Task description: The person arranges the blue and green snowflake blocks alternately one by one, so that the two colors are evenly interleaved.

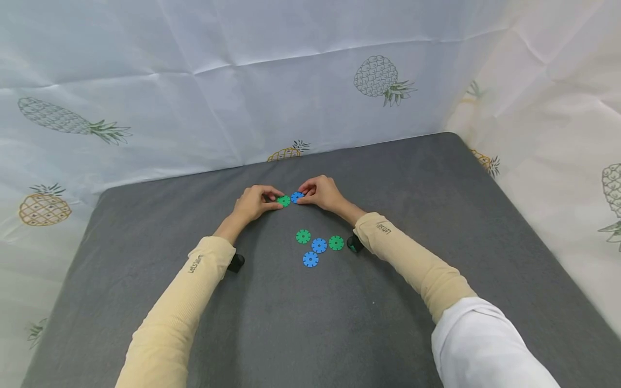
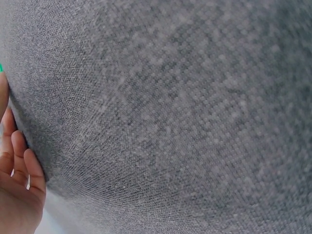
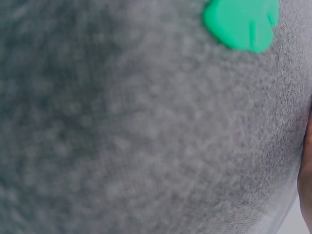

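Between the left hand and right hand, pinched respectively by each, a green slotted disc and a blue slotted disc sit side by side; four loose discs lie on the hands' near side.

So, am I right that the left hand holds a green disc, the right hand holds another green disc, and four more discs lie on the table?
Not quite: the head view shows the right hand holding a blue disc, not green. The left hand does hold a green disc, and four more discs lie on the table.
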Available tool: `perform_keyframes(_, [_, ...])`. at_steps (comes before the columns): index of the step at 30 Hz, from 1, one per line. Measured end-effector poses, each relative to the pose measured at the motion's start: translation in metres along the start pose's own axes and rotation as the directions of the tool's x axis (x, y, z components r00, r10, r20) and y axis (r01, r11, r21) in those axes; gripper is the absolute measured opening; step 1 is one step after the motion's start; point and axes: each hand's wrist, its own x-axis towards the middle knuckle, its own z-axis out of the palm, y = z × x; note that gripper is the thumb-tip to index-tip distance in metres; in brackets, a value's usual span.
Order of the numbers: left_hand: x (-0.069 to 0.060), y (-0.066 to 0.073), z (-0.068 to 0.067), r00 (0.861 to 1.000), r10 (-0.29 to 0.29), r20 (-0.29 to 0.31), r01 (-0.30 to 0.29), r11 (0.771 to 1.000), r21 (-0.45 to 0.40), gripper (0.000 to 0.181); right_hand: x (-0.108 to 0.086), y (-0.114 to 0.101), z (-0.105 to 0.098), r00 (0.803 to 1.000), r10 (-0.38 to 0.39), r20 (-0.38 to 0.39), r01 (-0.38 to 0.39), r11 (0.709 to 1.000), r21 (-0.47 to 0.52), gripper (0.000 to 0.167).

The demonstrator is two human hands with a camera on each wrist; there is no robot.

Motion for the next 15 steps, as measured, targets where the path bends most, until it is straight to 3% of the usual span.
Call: perform_keyframes(15, [-0.0004,0.0004,0.0009,1.000,-0.010,0.000,0.010,1.000,0.012,0.031,0.0002,-0.0016,0.0021,1.000,0.011,-0.010,-0.011,1.000,-0.016,0.027])
